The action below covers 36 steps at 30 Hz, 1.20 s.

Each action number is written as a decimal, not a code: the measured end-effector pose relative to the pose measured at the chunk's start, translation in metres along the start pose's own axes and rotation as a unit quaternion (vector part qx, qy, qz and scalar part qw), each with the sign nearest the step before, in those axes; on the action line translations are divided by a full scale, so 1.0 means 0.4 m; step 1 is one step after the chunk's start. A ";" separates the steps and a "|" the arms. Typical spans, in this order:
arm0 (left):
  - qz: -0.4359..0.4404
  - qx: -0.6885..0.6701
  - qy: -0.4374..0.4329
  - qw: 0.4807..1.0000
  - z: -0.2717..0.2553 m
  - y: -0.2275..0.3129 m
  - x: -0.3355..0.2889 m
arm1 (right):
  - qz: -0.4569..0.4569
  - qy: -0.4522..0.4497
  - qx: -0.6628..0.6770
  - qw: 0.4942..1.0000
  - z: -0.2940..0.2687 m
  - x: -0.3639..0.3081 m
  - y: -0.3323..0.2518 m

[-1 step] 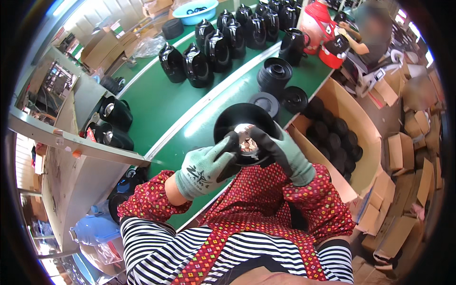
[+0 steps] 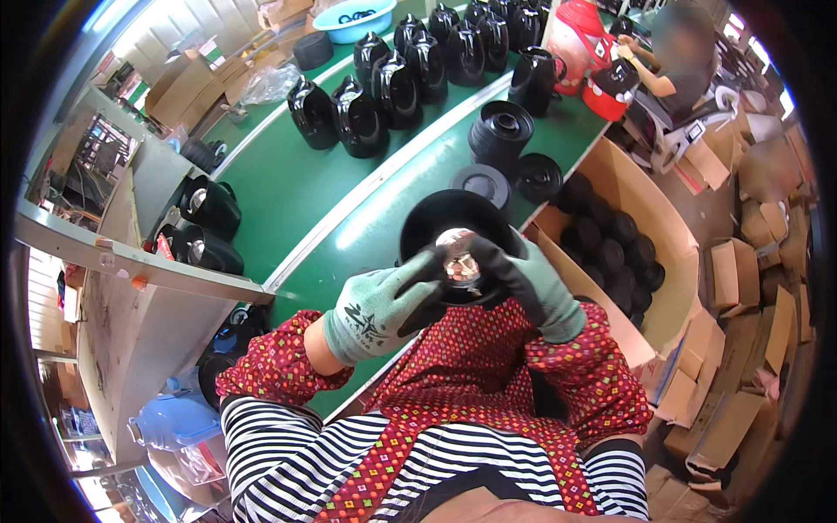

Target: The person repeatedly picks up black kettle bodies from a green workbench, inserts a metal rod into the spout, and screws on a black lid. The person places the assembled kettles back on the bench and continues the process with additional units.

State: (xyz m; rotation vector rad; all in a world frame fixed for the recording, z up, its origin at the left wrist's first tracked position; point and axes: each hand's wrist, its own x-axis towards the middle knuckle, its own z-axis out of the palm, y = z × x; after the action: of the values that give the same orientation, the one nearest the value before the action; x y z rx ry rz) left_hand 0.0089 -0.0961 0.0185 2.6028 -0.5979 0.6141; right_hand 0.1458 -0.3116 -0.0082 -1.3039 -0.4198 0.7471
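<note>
- Above the near edge of the green counter (image 2: 370, 248), I see a round black shell (image 2: 440, 218), its mouth facing my camera.
- I judge the step in hand to be working the shiny piece (image 2: 459, 270) in the shell; the next move seems to call for steady support and light, even pressure.
- The gloved left hand (image 2: 375, 309) and right hand (image 2: 545, 292) hold the shiny piece between them, fingers bent and narrow; I cannot tell how the shell's underside is supported.
- The shell looks dark and wide-mouthed; the piece is rounded, silvery with coppery glints, and partly covered.
</note>
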 end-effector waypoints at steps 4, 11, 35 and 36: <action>-0.069 -0.256 0.214 0.940 0.072 -0.018 -0.027 | 0.063 0.041 0.134 0.988 -0.123 -0.162 0.024; -0.257 -0.723 -0.073 0.637 0.236 -0.061 -0.067 | 0.047 0.037 0.224 0.973 -0.303 -0.282 0.244; -0.400 -0.786 0.062 0.467 0.335 -0.139 -0.235 | -0.232 0.098 -0.600 0.759 -0.206 0.287 0.171; -0.389 -0.794 0.050 0.464 0.340 -0.134 -0.227 | -0.227 0.074 -0.518 0.822 -0.182 0.225 0.126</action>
State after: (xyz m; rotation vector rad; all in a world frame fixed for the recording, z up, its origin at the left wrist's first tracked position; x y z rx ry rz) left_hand 0.0052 -0.0869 -0.1532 0.7077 0.2023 -0.2024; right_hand 0.2443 -0.2960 -0.0854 -2.1368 -1.0528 -0.0676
